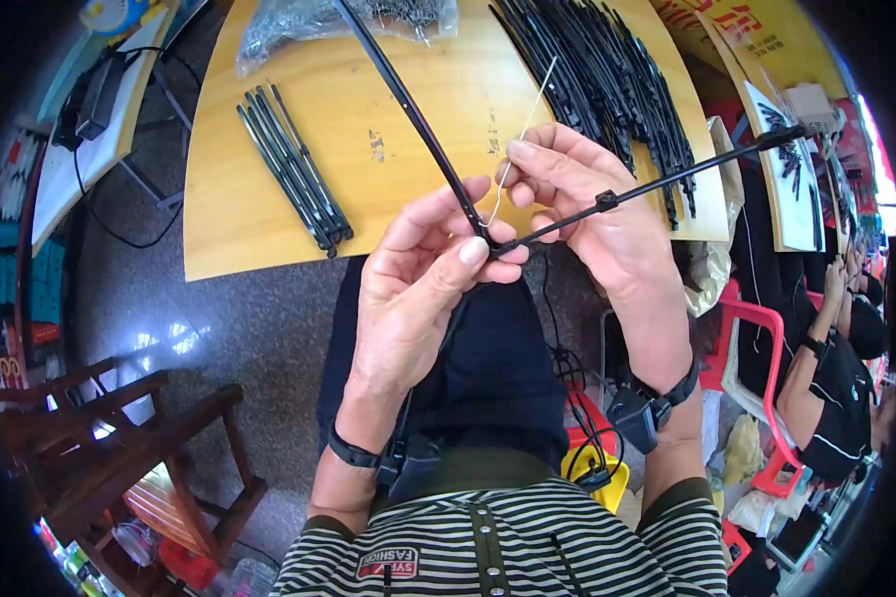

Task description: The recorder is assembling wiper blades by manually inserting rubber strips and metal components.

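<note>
Left grip [418, 269] was clamped just where two black rods [408, 104] met, right grip [607, 214] pinched on a thin pale wire [539, 95].
So the rods made a V over the surface's [229, 199] near edge, left grip closest to the corner, and the wire ran long-ways up and a bit right from there, between the rods.
</note>
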A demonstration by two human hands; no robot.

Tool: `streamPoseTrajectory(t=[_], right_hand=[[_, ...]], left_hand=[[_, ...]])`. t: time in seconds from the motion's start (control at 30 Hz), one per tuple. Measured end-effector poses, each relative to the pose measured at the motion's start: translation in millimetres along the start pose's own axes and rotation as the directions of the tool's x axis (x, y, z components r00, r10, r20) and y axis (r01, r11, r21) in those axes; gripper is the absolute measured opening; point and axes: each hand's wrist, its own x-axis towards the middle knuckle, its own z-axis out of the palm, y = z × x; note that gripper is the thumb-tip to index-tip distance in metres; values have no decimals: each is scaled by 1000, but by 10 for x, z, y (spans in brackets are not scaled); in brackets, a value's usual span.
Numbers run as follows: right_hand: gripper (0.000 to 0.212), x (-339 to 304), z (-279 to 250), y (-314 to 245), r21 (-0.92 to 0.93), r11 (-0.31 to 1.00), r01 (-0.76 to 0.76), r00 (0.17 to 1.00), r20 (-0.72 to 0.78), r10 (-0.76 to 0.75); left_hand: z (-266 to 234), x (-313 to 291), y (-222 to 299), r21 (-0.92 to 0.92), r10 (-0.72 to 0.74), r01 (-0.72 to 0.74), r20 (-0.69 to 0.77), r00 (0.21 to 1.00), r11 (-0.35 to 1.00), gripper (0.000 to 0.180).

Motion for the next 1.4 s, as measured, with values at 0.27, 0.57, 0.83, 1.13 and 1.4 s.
streamPoseTrajectory(t=[0.27, 0.57, 0.83, 1.13, 1.4], right_hand=[[18, -102, 152, -70, -127, 984, 126, 990, -51, -134], [22, -303, 237, -171, -161, 970, 180, 984, 37, -176], [15, -391, 242, -390, -282, 934, 221, 970, -33, -240], [15, -312, 190, -347, -209, 942, 263, 964, 17, -266], [16, -279, 193, -338, -172, 954, 247, 969, 34, -245]], left_hand=[[-4, -1, -21, -54, 23, -28, -88, 996, 998, 21], [-13, -14, -5, 15, 83, -82, -233, 969, 997, 18], [-44, -62, 10, 34, 7, -2, -128, 992, 999, 11], [55, -64, 34, 50, -76, 75, 1, 997, 996, 14], [113, -14, 57, 20, -116, 117, -33, 993, 993, 13]])
